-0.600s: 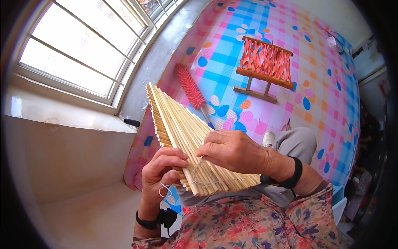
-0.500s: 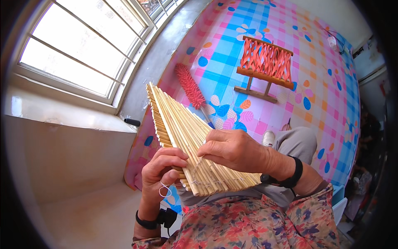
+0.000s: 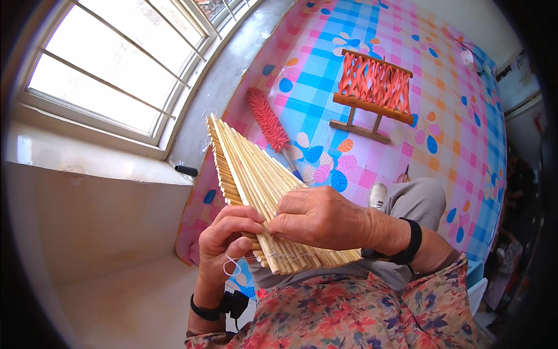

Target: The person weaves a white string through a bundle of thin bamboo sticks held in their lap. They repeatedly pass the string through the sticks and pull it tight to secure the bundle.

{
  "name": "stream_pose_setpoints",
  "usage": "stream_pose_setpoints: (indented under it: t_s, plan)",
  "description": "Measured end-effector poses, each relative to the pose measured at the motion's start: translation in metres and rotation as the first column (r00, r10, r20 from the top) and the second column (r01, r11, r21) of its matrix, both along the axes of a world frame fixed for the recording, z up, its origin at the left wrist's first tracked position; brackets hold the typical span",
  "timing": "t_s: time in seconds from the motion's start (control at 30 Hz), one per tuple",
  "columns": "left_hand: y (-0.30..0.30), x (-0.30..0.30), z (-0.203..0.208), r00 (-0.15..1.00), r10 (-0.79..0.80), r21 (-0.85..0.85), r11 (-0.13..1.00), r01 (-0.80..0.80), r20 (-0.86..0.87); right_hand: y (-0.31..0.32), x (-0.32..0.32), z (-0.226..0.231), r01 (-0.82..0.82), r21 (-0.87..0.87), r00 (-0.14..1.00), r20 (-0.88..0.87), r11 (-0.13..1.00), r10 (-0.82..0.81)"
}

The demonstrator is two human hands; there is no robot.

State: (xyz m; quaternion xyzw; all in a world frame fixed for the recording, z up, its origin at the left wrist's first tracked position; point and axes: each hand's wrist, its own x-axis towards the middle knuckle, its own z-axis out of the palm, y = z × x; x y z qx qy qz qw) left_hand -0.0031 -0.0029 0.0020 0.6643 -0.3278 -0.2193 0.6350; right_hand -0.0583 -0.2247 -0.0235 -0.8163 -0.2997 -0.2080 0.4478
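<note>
A fan-shaped mat of pale reed sticks (image 3: pixel 251 166), bound by thin string rows near its lower end, slants across my lap. My left hand (image 3: pixel 228 232) grips its lower left edge, fingers on top and thumb below. A loop of white string (image 3: pixel 231 269) hangs beside that thumb. Pressed down on the sticks just right of the left fingers, my right hand (image 3: pixel 322 216) has its fingertips pinched together. The string between them is mostly hidden by the knuckles.
Ahead on the patterned floor sheet (image 3: pixel 401 166) stands a wooden rack (image 3: pixel 372 106) wound with red strips. A red fluffy duster (image 3: pixel 267 119) lies beyond the mat. To the left are a barred window (image 3: pixel 110 64) and a ledge with a black cylinder (image 3: pixel 186 170).
My right hand has moved slightly left and down, its fingertips now close to the left fingers. My left hand and the mat stay nearly still.
</note>
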Motion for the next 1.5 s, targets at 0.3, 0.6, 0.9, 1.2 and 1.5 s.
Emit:
stream_pose_setpoints:
  t_s: [0.3, 0.6, 0.9, 1.2, 1.5]
  plan:
    - [-0.001, 0.002, 0.001, 1.0, -0.012, 0.007, 1.0, 0.012, 0.017, 0.003, -0.002, 0.004, 0.074, -0.099, 0.994, 0.094, 0.992, -0.064]
    - [0.003, 0.002, -0.002, 0.999, -0.034, 0.0, 0.999, 0.034, -0.002, -0.02, -0.006, -0.004, 0.461, -0.125, 0.883, -0.038, 0.879, -0.468]
    - [-0.001, 0.001, 0.001, 0.996, -0.04, 0.003, 0.999, 0.041, -0.084, -0.04, -0.014, -0.023, 0.569, -0.253, 0.775, -0.156, 0.783, -0.613]
    - [-0.008, -0.004, 0.007, 0.998, -0.026, -0.022, 0.999, 0.025, -0.05, -0.033, -0.021, 0.004, 0.231, 0.002, 0.926, -0.308, 0.973, -0.219]
    - [-0.012, -0.016, 0.021, 0.985, 0.155, 0.063, 0.987, -0.151, -0.078, 0.003, -0.022, 0.002, 0.108, -0.016, 0.921, -0.374, 0.994, -0.106]
